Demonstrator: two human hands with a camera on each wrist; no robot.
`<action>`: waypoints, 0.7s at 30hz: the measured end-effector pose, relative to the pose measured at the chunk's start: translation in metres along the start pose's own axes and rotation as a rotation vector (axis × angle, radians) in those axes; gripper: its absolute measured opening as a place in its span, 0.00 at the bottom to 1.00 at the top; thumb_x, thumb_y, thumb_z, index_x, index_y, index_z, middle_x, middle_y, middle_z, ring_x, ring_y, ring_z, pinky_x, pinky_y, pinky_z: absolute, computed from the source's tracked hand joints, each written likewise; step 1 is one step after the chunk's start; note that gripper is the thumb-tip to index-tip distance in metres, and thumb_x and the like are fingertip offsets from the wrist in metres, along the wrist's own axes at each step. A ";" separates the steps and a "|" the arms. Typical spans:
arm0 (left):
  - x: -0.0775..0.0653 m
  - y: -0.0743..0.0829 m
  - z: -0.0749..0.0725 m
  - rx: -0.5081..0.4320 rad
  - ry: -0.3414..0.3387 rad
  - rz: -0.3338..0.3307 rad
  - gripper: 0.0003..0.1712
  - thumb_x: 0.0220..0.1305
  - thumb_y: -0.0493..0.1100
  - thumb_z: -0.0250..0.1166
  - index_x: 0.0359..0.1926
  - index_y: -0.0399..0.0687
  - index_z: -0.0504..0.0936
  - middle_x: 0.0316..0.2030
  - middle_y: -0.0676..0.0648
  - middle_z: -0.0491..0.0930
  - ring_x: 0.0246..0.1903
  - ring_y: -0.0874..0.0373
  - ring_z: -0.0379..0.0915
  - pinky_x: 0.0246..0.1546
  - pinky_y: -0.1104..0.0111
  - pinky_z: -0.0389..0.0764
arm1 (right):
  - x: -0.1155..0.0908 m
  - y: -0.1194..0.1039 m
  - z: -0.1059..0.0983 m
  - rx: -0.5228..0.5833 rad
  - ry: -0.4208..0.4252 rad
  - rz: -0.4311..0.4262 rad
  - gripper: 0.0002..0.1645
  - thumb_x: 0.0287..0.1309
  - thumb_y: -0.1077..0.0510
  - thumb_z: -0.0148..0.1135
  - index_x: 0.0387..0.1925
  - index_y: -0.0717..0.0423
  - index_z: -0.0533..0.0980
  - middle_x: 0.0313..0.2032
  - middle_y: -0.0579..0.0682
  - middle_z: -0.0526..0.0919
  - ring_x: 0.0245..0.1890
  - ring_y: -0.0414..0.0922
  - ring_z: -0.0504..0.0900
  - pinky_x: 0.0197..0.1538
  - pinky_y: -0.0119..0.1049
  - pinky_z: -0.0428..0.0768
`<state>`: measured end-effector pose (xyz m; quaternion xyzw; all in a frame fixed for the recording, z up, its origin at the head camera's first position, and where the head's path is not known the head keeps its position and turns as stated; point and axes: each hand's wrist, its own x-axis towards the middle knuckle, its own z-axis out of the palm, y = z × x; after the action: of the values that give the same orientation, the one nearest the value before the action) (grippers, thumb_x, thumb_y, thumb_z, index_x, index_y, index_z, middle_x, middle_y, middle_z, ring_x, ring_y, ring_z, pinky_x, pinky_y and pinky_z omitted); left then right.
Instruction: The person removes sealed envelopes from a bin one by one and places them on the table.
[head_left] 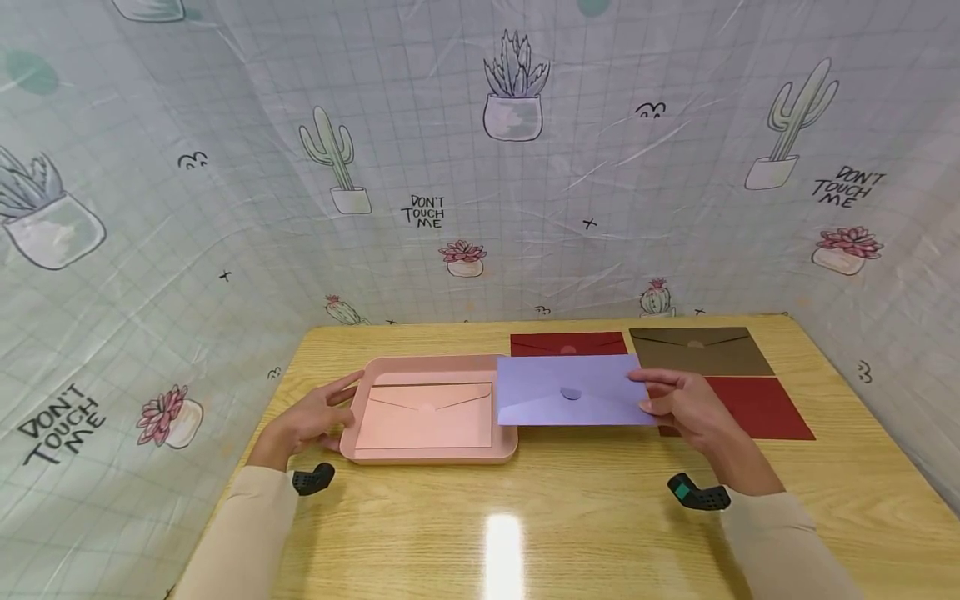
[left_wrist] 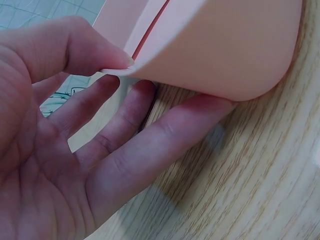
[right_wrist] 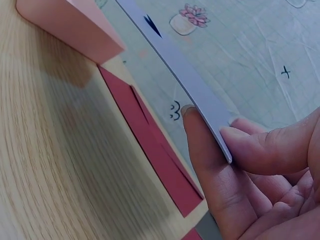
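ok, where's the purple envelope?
Head view, just right of centre: the right hand pinches the purple envelope by its right end above the table, its left end overlapping the right rim of the tray.

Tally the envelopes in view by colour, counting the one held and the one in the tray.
Peach envelope: 1
Lavender envelope: 1
Red envelopes: 2 (no flap visible on the nearer)
Brown envelope: 1
Total: 5

A pale, wrinkled sheet, printed with a faint grid, potted cacti and black lettering, rose beyond the far, left and right edges of a yellowish wood-grain table. A bright reflection gleamed on its near part.
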<state>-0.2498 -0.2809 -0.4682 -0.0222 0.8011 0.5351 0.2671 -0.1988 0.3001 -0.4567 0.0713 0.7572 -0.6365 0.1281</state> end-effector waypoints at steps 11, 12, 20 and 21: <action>0.001 -0.001 -0.002 -0.015 -0.005 0.001 0.57 0.63 0.29 0.60 0.85 0.66 0.45 0.84 0.35 0.45 0.59 0.43 0.79 0.38 0.51 0.89 | -0.004 0.006 -0.012 0.007 0.005 0.002 0.28 0.67 0.67 0.62 0.68 0.53 0.79 0.79 0.67 0.58 0.73 0.62 0.65 0.50 0.28 0.86; 0.001 -0.001 -0.002 -0.017 -0.004 0.001 0.57 0.63 0.29 0.60 0.85 0.66 0.45 0.83 0.35 0.46 0.59 0.43 0.79 0.38 0.51 0.89 | -0.004 0.007 -0.013 -0.001 0.008 0.000 0.28 0.67 0.67 0.62 0.67 0.53 0.79 0.79 0.67 0.59 0.70 0.60 0.67 0.50 0.28 0.86; -0.001 0.000 -0.002 -0.027 -0.010 0.009 0.57 0.64 0.28 0.59 0.85 0.66 0.44 0.83 0.35 0.46 0.58 0.44 0.80 0.38 0.52 0.90 | -0.004 0.012 -0.027 -0.012 0.019 0.003 0.27 0.67 0.66 0.63 0.67 0.51 0.80 0.80 0.68 0.56 0.73 0.62 0.64 0.49 0.27 0.86; -0.001 0.000 -0.002 -0.028 -0.011 0.009 0.57 0.64 0.28 0.59 0.85 0.66 0.44 0.83 0.35 0.46 0.59 0.44 0.79 0.38 0.51 0.90 | -0.004 0.013 -0.029 -0.021 0.021 0.005 0.27 0.67 0.66 0.63 0.67 0.51 0.80 0.80 0.68 0.56 0.70 0.60 0.67 0.49 0.27 0.86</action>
<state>-0.2500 -0.2830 -0.4676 -0.0192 0.7922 0.5476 0.2687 -0.1944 0.3308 -0.4629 0.0786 0.7649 -0.6275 0.1223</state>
